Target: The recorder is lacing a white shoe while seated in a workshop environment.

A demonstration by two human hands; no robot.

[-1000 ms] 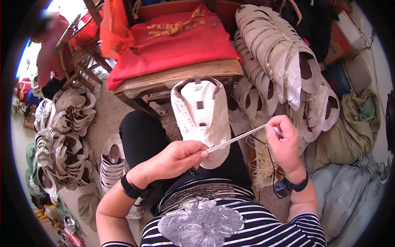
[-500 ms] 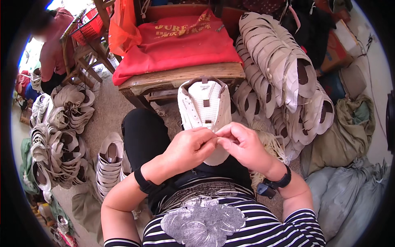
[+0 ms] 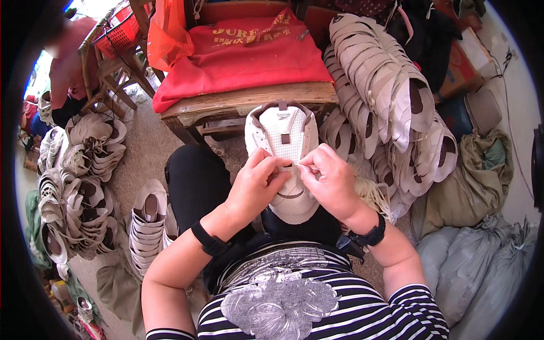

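Note:
A white shoe upper (image 3: 281, 124) with dark brown lining and a mesh tongue rests over my lap, its toe toward me. My left hand (image 3: 262, 178) is closed in a pinch over its front lacing area, fingertips by the lowest dark tongue loop. Opposite it, my right hand (image 3: 328, 180) pinches a thin pale shoelace (image 3: 296, 164), of which only a bit shows between the fingertips. The two hands nearly touch. What lies between the left fingertips is too small to make out.
A wooden chair (image 3: 249, 93) with a red cloth (image 3: 243, 68) stands ahead. Stacked shoe uppers (image 3: 374, 68) lean at right, above pale laces (image 3: 371, 192). More uppers (image 3: 90, 192) pile at left. Grey sacks (image 3: 470, 272) lie at lower right. A person (image 3: 73, 68) sits far left.
Both hands have moved up the upper from the toe toward the tongue, and their fingertips have come slightly apart. More of the toe now shows below them.

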